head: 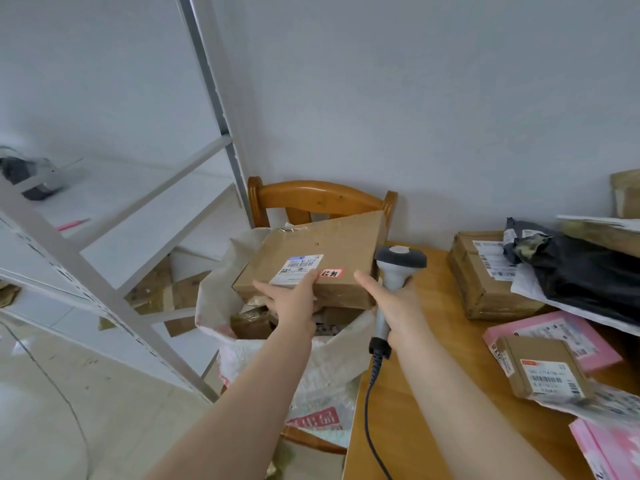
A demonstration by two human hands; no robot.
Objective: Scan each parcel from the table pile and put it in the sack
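Cardboard box point(311, 265), pinched at its near edge by the left hand point(291, 301) above the open sack point(322, 372), should be lowered flat and let go gently, while the scanner point(398, 268) is gripped by the right hand point(401, 308).

Wooden table point(415, 393), viewed from its near edge. A taped carton point(485, 282) is laid at 12 o'clock, a black bag point(581, 282) at 2 o'clock, a pink mailer point(554, 336) at 3 o'clock, and a second pink mailer point(609, 448) at 5 o'clock.
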